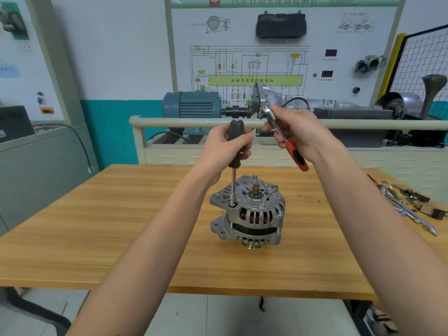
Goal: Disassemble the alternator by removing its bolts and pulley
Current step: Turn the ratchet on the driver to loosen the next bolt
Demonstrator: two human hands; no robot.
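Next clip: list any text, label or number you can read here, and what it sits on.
"自动变速器控制电脑": green bar on the wall training board.
Board header: large characters, too blurred to read.
Small diagram labels and the red displays: too small.
Alternator, tools: no readable marking.

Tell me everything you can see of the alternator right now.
The alternator is a silver cast-metal housing with slotted vents showing copper windings, a dark middle band and mounting ears. It stands upright on the wooden table, brass-coloured pulley underneath, shaft stub pointing up. The black-handled driver stands vertically on a left-side bolt.
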